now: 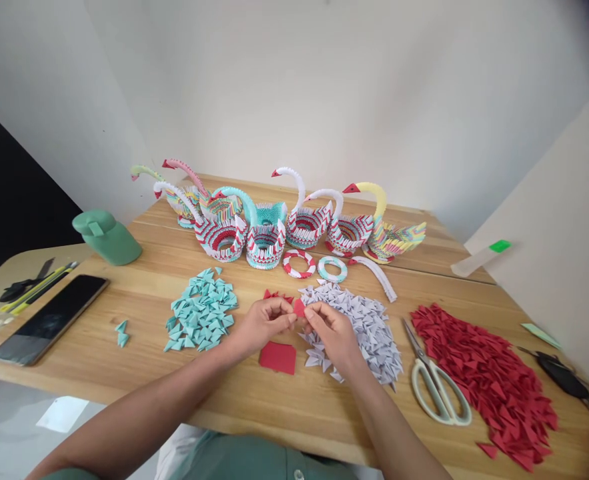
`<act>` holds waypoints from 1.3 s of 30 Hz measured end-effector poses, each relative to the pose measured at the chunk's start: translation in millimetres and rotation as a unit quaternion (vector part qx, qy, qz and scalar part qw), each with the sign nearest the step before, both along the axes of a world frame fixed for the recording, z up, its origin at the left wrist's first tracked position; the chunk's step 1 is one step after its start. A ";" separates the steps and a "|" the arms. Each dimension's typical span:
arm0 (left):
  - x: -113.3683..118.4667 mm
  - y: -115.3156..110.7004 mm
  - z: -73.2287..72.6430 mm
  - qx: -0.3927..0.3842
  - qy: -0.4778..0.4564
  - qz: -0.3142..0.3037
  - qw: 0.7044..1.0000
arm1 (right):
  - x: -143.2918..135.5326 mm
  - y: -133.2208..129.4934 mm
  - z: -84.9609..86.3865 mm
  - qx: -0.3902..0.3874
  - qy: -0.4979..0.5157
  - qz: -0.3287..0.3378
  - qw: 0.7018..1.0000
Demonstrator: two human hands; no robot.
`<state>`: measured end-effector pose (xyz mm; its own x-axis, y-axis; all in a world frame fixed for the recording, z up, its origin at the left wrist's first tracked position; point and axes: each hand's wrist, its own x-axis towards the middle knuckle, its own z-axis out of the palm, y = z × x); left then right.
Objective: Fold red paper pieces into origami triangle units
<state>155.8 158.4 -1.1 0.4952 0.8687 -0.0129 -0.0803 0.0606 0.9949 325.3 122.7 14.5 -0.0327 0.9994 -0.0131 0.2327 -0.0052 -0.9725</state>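
Observation:
Between my fingertips is a small piece of red paper (299, 308). My left hand (269, 319) pinches near its left edge, and my right hand (330, 328) grips it from the right. Below them a stack of red paper rectangles (277, 358) lies on the wooden table (214, 407). A few folded red triangles (277, 295) sit just behind my left hand. Pale lilac folded triangles (369, 327) are heaped behind and under my right hand. To the left is a pile of turquoise folded triangles (201, 312).
Several folded-paper swans (265, 247) line the back, with paper rings (299, 265) and a white swan neck (379, 277) before them. Scissors (437, 387) lie beside a red triangle heap (484, 380) on the right. A phone (49, 320) and green thermos (107, 238) stand left.

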 end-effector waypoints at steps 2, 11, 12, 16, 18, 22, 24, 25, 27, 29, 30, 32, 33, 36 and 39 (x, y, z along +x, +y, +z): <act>0.5 0.3 0.4 -0.028 -0.015 0.005 0.999 | 0.8 0.7 -1.6 0.001 0.011 0.003 1.000; 0.3 -0.2 4.7 -0.068 -0.028 0.039 0.997 | -0.6 -1.2 -0.4 0.034 -0.036 -0.029 0.998; 0.4 -0.3 4.9 -0.070 -0.031 0.042 0.996 | -0.8 -1.1 -0.6 0.035 -0.036 -0.029 0.998; 0.7 -0.2 5.0 -0.081 -0.038 0.054 0.995 | -0.5 0.2 -2.5 0.031 -0.032 -0.025 0.999; 0.9 -0.1 4.7 -0.085 -0.041 0.054 0.994 | 0.0 1.0 -3.5 0.025 -0.022 -0.024 0.999; 1.0 0.0 4.5 -0.098 -0.050 0.063 0.992 | 1.0 2.2 -4.8 0.006 0.015 -0.012 1.000; 0.8 -0.1 4.7 -0.099 -0.051 0.067 0.991 | 0.8 2.4 -5.4 -0.008 0.039 -0.003 0.999; 0.7 -0.2 4.7 -0.097 -0.049 0.067 0.992 | 0.3 2.4 -5.8 -0.016 0.051 0.001 0.999; 0.6 -0.3 4.5 -0.091 -0.046 0.060 0.993 | -0.9 2.2 -7.0 -0.028 0.065 0.009 0.997; 0.7 -0.4 3.8 -0.083 -0.046 0.051 0.994 | -2.1 1.8 -8.3 -0.030 0.060 0.016 0.998; 0.9 -0.4 3.4 -0.081 -0.045 0.046 0.995 | -2.6 1.7 -8.9 -0.026 0.051 0.016 0.998; 1.1 -0.2 2.7 -0.080 -0.046 0.042 0.995 | -2.7 1.5 -9.3 -0.014 0.032 0.010 0.999; 1.1 0.0 2.4 -0.081 -0.047 0.042 0.995 | -2.2 1.5 -9.0 -0.012 0.027 0.008 1.000; 0.4 1.0 2.2 -0.088 -0.049 0.049 0.994 | 0.7 2.1 -6.7 -0.019 0.041 0.025 0.999; -0.1 1.5 1.7 -0.084 -0.040 0.046 0.995 | 3.5 2.7 -4.6 -0.021 0.069 0.045 0.996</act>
